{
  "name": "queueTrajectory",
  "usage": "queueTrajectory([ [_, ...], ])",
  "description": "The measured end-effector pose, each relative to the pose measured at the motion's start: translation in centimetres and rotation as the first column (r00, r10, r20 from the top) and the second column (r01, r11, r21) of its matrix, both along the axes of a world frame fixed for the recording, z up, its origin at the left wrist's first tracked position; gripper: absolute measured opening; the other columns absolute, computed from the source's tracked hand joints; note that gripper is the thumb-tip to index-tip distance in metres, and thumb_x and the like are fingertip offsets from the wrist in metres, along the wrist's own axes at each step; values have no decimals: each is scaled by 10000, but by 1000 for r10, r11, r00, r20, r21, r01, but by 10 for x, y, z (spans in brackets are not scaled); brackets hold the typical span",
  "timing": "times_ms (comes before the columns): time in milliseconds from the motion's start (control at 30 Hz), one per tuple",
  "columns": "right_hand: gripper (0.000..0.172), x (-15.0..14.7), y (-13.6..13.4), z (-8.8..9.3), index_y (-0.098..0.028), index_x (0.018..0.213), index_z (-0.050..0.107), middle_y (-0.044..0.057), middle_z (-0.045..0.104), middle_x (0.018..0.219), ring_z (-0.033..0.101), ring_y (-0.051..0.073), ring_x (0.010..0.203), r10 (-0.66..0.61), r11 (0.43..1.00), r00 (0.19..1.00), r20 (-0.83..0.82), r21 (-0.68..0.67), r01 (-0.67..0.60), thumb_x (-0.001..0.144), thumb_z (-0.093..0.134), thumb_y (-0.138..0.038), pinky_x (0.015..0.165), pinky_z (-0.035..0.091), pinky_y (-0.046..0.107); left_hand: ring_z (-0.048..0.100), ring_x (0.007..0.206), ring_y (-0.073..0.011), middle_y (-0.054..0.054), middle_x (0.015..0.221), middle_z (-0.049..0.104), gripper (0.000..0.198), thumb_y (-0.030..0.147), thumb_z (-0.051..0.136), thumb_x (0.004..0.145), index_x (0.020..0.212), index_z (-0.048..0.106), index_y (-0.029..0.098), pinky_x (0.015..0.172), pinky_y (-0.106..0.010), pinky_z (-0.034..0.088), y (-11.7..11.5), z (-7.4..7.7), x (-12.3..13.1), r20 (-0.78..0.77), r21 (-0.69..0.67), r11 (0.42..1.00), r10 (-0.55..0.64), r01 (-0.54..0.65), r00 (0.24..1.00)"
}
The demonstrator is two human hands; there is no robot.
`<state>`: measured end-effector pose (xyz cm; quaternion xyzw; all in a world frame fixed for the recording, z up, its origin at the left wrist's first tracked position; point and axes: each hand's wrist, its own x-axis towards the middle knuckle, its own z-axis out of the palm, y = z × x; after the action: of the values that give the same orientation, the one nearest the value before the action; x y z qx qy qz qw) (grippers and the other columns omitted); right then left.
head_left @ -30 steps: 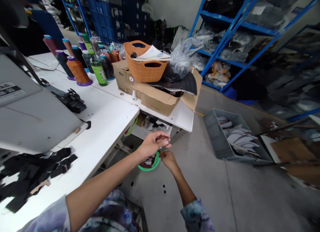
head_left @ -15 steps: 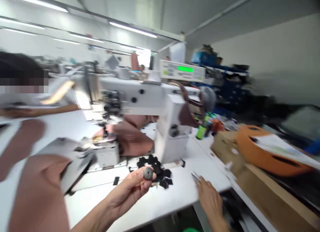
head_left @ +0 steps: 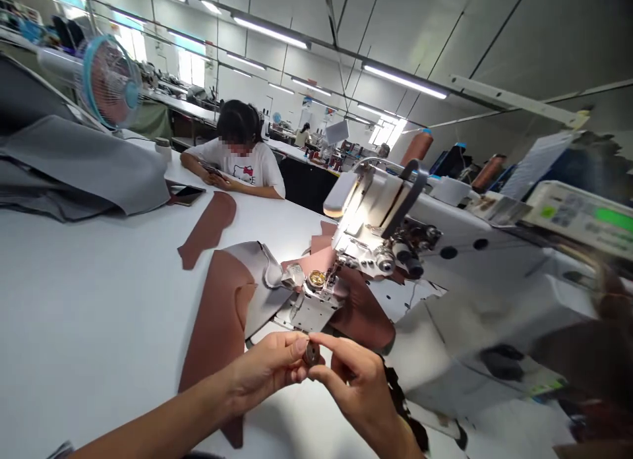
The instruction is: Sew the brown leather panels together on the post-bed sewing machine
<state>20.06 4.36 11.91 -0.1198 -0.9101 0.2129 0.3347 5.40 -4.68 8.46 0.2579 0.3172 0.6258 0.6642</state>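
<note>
My left hand (head_left: pixel 270 367) pinches a small round metal bobbin (head_left: pixel 311 353) between thumb and fingers, its flat side turned to the right. From the other side, my right hand (head_left: pixel 363 380) closes its index finger and thumb about the same bobbin, the index finger at its top edge. Any thread on it is too fine to make out. Just beyond both hands stands the sewing machine (head_left: pixel 314 310), with a round brass-coloured part (head_left: pixel 316 279) exposed near its lit needle area. Brown leather-like pieces (head_left: pixel 363 307) lie around the machine bed.
Brown and grey cut pieces (head_left: pixel 217 320) lie on the white table (head_left: pixel 99 301) to the left. A stack of grey sheets (head_left: pixel 84 162) and a fan (head_left: pixel 111 83) are farther left. Across the table, a person (head_left: pixel 242 155) sits with a phone. The control panel (head_left: pixel 583 212) is at right.
The view has swung left. My right hand has left the table's right side, no longer shows the pointed metal tool, and has come to the bobbin in my left hand.
</note>
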Motion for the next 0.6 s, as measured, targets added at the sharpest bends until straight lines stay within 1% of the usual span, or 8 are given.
queueTrajectory([
  [100,188,-23,5,0,-183,972,678,-47,493,527,446,102,468,25,994,999,-21,104,-22,847,629,-314,454,371,216,384,571,-50,-17,706,494,472,505,760,701,832,636,68,554,-150,333,3,0,-18,-90,10,1000,-1,2,996],
  [200,209,-34,11,-3,-166,1029,621,-31,533,576,472,111,496,45,983,999,-11,181,-42,890,577,-316,490,398,223,351,555,-54,9,670,457,469,544,711,724,802,609,93,552,-166,313,9,2,-33,-202,30,999,25,-19,979],
  [300,222,-44,18,-3,-154,1060,569,14,596,668,509,143,554,32,955,999,6,294,-32,944,480,-321,535,403,263,383,527,-83,10,598,482,401,516,615,801,819,615,116,531,-195,310,17,6,-45,-386,79,994,104,-79,917],
  [367,242,-49,26,1,-139,1093,540,45,632,742,546,164,615,3,934,1000,13,358,-7,962,436,-314,579,408,285,473,602,-126,-20,663,560,244,386,591,832,857,636,147,583,-223,355,23,11,-55,-529,166,970,241,-180,814],
  [433,244,-53,36,6,-116,1122,526,66,650,803,581,170,671,-58,908,998,25,417,42,966,433,-279,630,419,290,526,750,-165,-38,793,607,109,251,574,829,839,658,183,698,-251,381,31,16,-65,-636,312,912,408,-265,655],
  [467,238,-54,42,8,-106,1123,534,70,654,811,592,169,684,-106,891,994,29,447,83,963,441,-257,646,421,289,526,802,-175,-42,837,608,112,213,555,831,808,663,191,740,-258,376,36,19,-70,-668,396,877,479,-273,570],
  [533,249,-58,53,11,-86,1109,563,71,656,789,602,167,674,-219,833,975,25,526,173,962,448,-251,651,419,287,514,816,-186,-52,826,597,198,193,493,863,764,664,191,767,-270,366,47,24,-80,-702,542,815,574,-206,423],
  [600,300,-63,61,12,-72,1090,592,77,666,780,613,165,651,-317,764,948,19,597,244,975,414,-284,641,415,287,496,782,-193,-60,786,586,242,193,449,884,769,662,188,752,-280,362,59,26,-90,-717,636,768,626,-82,307],
])
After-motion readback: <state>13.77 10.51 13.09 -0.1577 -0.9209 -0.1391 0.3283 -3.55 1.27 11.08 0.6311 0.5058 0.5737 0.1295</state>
